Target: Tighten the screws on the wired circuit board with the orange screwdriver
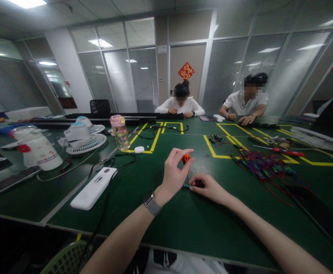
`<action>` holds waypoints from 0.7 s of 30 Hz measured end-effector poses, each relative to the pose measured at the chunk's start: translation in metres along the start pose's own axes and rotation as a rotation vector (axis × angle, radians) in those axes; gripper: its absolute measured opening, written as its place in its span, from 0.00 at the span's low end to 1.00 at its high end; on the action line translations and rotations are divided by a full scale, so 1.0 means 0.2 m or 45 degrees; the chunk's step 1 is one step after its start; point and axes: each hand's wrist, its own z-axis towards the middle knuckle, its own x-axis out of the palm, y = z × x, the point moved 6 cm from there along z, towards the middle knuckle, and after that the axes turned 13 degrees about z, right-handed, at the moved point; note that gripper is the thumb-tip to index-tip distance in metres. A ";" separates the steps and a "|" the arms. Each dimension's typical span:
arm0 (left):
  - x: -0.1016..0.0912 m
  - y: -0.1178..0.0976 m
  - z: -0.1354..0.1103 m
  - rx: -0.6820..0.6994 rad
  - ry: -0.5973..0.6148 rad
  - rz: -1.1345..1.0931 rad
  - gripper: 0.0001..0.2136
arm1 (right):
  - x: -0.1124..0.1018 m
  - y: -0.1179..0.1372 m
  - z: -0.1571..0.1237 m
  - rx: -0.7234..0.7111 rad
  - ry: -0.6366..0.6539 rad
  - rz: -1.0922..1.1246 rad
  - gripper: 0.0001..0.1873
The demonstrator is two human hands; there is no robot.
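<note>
My left hand point(175, 167) is raised above the green table, its thumb and fingers curled around the orange handle of a small screwdriver point(186, 157). The screwdriver stands upright, its thin dark shaft running down to a small circuit board point(186, 185) on the table. My right hand point(208, 187) rests low beside it, fingertips pinching the board's right edge. Something dark red shows under the right fingers, perhaps wires. Part of the board is hidden behind my left wrist and right fingers, and the exact contact of the tip is too small to tell.
A pile of circuit boards with red and blue wires point(265, 161) lies right, near a red-handled screwdriver point(289, 152). Leftward are a white power bank point(94, 189), a bottle point(120, 133), fans point(85, 141) and a white jug point(37, 148). Two people sit across the table point(160, 220).
</note>
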 end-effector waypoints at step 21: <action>-0.03 0.03 0.02 -0.082 -0.103 0.085 0.11 | 0.00 -0.01 0.00 0.016 -0.003 -0.001 0.06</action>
